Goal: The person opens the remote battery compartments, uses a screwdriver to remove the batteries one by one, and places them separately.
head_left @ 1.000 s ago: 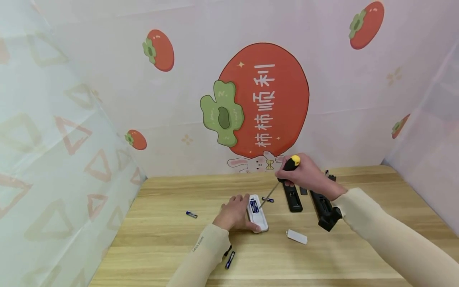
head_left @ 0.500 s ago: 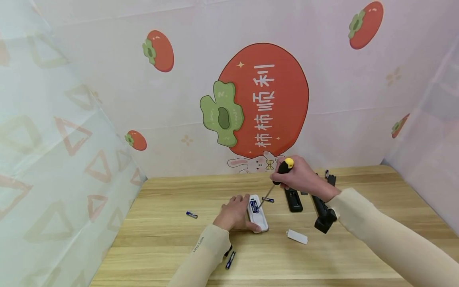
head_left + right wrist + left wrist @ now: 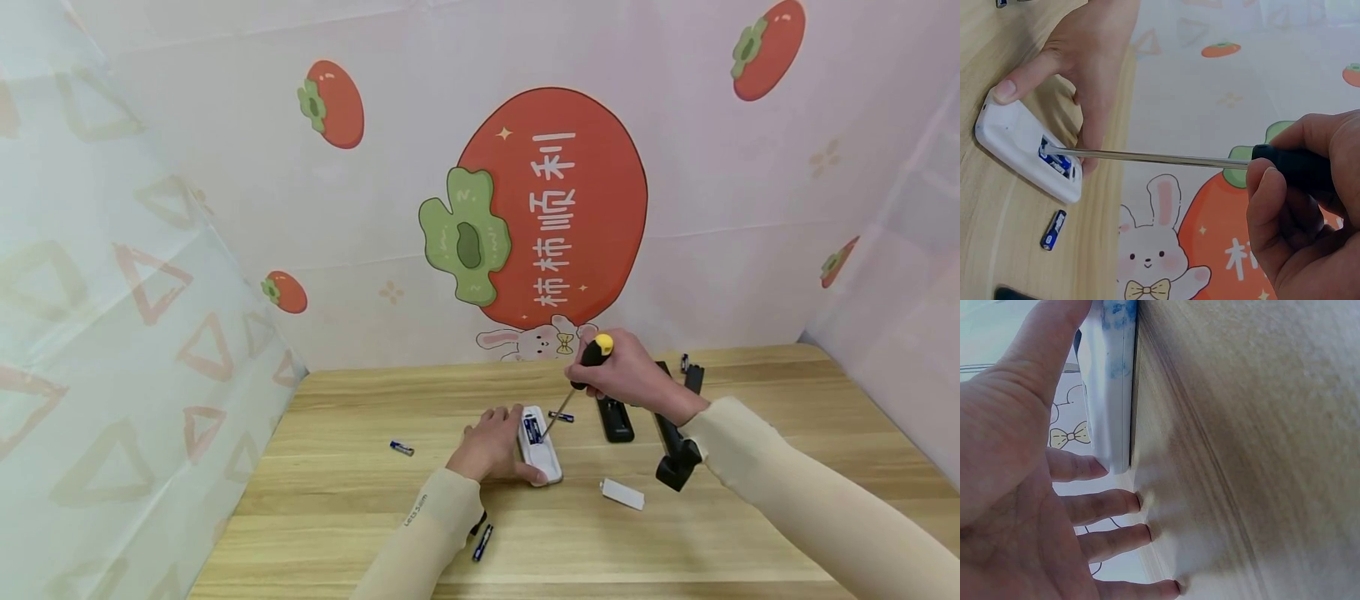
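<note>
The wooden tabletop (image 3: 352, 492) carries everything, with a persimmon-print backdrop (image 3: 555, 208) behind it. On its right side lie a black remote (image 3: 617, 419) and a longer black device (image 3: 675, 450), partly hidden by the right arm. Near the middle lies the white remote (image 3: 542, 435), back up, its battery bay uncovered; its cover (image 3: 622, 494) lies apart on the tabletop to the right, so the opening step looks done. The left hand (image 3: 491, 442) steadies the white remote: the thumb presses along its near edge and the straight fingers rest on the wood beside it, as the left wrist view shows. The right hand (image 3: 630, 375) is closed round the black, yellow-capped handle of a screwdriver (image 3: 1147, 156), whose thin shaft slants down so that the tip sits in the bay against a blue battery (image 3: 1057, 159). That cell is not yet out, so prying it free seems to be the step in hand. 4 loose batteries already lie about: 1 just beyond the remote (image 3: 561, 417), 1 to the left (image 3: 401, 449), and 2 near the left sleeve (image 3: 482, 542). Whether more than 1 cell is in the bay cannot be told.
</note>
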`<state>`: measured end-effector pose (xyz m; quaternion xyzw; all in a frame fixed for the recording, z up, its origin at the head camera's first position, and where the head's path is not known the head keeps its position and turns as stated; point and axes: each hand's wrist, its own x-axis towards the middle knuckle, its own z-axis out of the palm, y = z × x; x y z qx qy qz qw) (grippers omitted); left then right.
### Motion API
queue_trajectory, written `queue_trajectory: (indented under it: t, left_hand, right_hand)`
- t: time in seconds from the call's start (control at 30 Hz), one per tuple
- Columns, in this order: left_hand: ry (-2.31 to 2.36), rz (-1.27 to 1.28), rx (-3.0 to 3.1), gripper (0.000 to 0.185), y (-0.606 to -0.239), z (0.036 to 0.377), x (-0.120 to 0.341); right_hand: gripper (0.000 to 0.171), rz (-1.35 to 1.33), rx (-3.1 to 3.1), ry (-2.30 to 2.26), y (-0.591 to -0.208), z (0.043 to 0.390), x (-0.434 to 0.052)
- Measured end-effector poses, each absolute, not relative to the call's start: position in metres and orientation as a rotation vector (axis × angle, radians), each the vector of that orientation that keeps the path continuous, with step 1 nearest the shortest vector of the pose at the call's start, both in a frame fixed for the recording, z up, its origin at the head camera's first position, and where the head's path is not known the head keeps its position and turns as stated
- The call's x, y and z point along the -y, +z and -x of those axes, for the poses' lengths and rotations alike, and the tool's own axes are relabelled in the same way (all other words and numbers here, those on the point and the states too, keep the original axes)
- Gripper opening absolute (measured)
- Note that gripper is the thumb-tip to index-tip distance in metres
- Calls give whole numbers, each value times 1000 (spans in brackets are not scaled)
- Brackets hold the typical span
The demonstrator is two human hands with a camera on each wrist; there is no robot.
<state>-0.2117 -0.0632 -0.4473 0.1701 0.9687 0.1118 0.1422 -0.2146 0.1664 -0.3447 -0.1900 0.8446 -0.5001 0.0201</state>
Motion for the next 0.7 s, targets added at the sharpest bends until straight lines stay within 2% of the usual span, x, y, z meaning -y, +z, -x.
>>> queue_trajectory:
  t: [0.37, 0.7]
  left_hand:
    - [345, -479, -2799, 116, -448, 210, 64]
    - [375, -480, -2792, 115, -446, 209, 63]
  right_hand:
    - [14, 525, -2721, -1456, -344, 212, -156]
    - [10, 589, -2759, -1415, -343, 204, -146]
